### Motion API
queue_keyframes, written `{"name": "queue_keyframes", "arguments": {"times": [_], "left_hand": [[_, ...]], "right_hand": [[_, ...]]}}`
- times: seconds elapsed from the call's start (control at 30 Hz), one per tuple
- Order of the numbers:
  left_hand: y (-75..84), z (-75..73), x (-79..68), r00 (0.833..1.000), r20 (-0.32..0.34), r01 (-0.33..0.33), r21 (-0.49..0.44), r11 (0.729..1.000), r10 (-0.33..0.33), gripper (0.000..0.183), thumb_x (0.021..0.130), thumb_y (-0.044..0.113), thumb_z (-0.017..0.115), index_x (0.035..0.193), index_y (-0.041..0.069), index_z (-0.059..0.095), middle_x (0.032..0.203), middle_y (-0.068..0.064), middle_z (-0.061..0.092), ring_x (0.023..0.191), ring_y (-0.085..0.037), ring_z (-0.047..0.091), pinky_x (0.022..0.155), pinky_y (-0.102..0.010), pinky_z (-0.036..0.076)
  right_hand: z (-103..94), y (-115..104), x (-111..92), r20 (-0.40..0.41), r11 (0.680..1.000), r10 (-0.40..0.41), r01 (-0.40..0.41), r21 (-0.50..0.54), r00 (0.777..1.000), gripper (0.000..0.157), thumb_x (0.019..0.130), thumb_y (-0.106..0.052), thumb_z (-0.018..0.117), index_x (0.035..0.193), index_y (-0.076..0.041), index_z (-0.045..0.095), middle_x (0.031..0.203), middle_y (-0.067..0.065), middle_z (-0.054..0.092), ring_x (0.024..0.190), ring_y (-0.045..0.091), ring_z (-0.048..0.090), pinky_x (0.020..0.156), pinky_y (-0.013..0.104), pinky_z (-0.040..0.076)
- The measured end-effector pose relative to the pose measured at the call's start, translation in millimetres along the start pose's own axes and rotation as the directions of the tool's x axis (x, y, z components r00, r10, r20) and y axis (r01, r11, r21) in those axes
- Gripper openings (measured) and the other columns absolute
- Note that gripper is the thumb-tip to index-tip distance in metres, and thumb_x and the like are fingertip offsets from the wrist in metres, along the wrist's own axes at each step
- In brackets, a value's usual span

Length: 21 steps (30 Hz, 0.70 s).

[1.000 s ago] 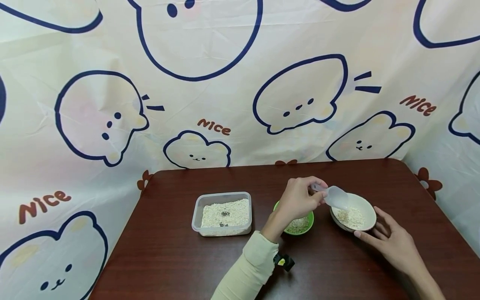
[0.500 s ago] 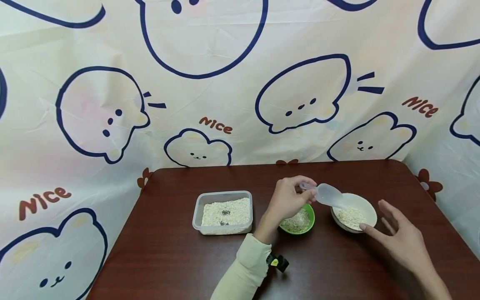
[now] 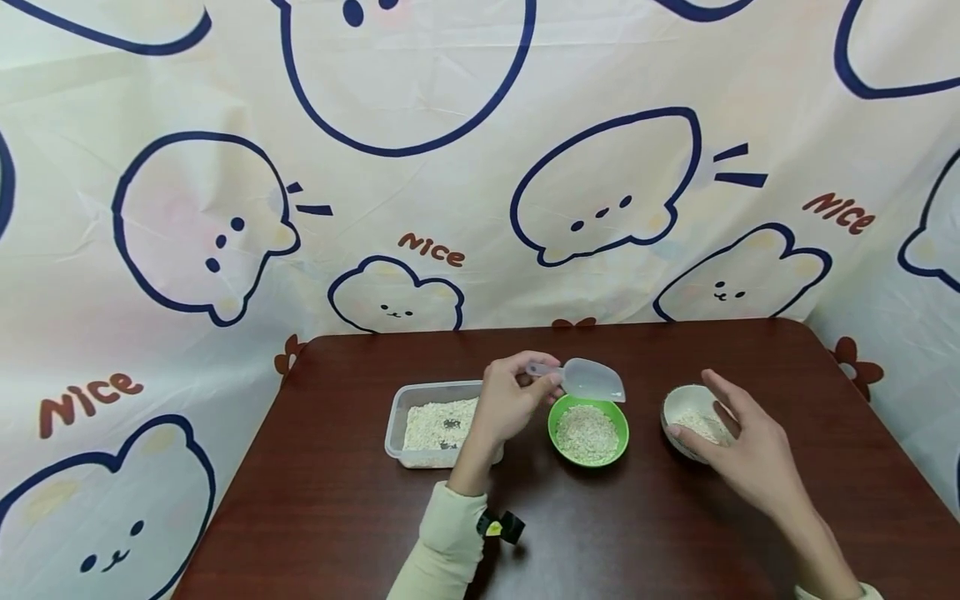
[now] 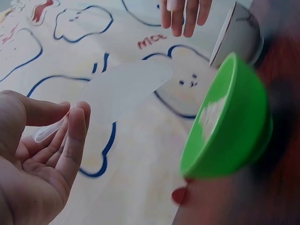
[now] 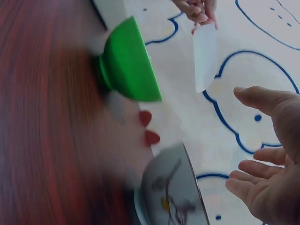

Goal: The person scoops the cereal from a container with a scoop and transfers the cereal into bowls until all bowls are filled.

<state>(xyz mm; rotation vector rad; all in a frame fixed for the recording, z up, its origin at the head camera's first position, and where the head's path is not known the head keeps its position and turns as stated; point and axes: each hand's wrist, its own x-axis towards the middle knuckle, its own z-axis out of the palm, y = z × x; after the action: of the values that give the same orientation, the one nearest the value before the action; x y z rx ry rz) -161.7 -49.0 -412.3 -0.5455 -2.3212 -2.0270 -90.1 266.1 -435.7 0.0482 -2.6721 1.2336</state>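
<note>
My left hand (image 3: pixel 510 400) pinches the handle of a translucent plastic scoop (image 3: pixel 592 381) between thumb and fingers. The scoop's bowl hangs over the far rim of a green bowl (image 3: pixel 588 433), which holds pale oat-like flakes. In the left wrist view the scoop (image 4: pixel 126 89) looks bare of flakes. To the right, a white bowl (image 3: pixel 678 403) with a patterned outside also holds flakes. My right hand (image 3: pixel 750 454) is above its near right side, fingers spread and gripping nothing. That hand covers part of the white bowl in the head view.
A clear rectangular tub (image 3: pixel 396 433) of the same flakes stands on the left, partly behind my left hand. All of it is on a dark brown wooden table (image 3: pixel 337 533). A cartoon-printed cloth (image 3: pixel 450 192) hangs behind the table's far edge.
My left hand has carried the scoop left, from over the white bowl to the green bowl. My right hand has let go of the white bowl's side and moved left above it.
</note>
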Motion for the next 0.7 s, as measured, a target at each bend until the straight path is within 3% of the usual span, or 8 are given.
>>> {"name": "queue_keyframes", "arguments": {"times": [0.1,0.23,0.33,0.47,0.7], "left_hand": [[-1.3,-18.8,-4.7,0.999,-0.031,0.017,-0.010,1.000,-0.018,0.016,0.100,0.003,0.074,0.114,-0.002,0.076,0.093,-0.024,0.079,0.079,-0.034,0.080,0.076,-0.055,0.067],[-2.6,-43.0,-11.0,0.997,-0.069,0.028,-0.040,0.999,-0.031,0.017,0.099,0.002,0.075,0.114,-0.005,0.075,0.093,-0.026,0.078,0.076,-0.020,0.078,0.073,-0.038,0.068],[-4.3,-60.0,-15.6,0.995,-0.094,0.032,-0.053,0.998,-0.037,0.018,0.098,0.000,0.075,0.114,-0.008,0.073,0.094,-0.031,0.076,0.075,-0.014,0.078,0.071,-0.030,0.067],[-6.2,-80.5,-22.3,0.989,-0.133,0.059,-0.057,0.997,-0.066,0.019,0.098,-0.002,0.074,0.115,-0.011,0.072,0.097,-0.032,0.075,0.076,-0.013,0.078,0.071,-0.025,0.066],[-11.2,-109.2,-33.0,0.976,-0.190,0.102,-0.028,0.994,-0.106,0.020,0.098,-0.002,0.074,0.116,-0.011,0.072,0.098,-0.025,0.075,0.076,-0.009,0.077,0.072,-0.026,0.066]], "right_hand": [[10.4,-10,3,0.032,0.999,-0.033,0.032,0.038,0.999,0.097,0.090,-0.040,0.089,0.167,-0.012,0.038,0.167,0.021,0.045,0.147,0.050,0.049,0.096,-0.008,0.034],[24.5,-20,8,0.062,0.995,-0.075,0.071,0.063,0.995,0.095,0.090,-0.037,0.089,0.165,-0.010,0.040,0.166,0.021,0.046,0.150,0.045,0.049,0.102,-0.003,0.039],[35.9,-27,12,0.081,0.992,-0.109,0.104,0.067,0.991,0.093,0.090,-0.034,0.089,0.164,-0.006,0.040,0.166,0.020,0.047,0.150,0.043,0.049,0.111,0.019,0.050],[49.3,-37,13,0.122,0.989,-0.124,0.113,0.093,0.985,0.091,0.091,-0.031,0.089,0.163,-0.004,0.040,0.166,0.020,0.046,0.150,0.044,0.050,0.113,0.050,0.049],[70.0,-50,11,0.166,0.978,-0.141,0.112,0.175,0.976,0.090,0.091,-0.031,0.089,0.162,-0.003,0.042,0.165,0.020,0.047,0.151,0.043,0.050,0.116,0.051,0.049]]}}
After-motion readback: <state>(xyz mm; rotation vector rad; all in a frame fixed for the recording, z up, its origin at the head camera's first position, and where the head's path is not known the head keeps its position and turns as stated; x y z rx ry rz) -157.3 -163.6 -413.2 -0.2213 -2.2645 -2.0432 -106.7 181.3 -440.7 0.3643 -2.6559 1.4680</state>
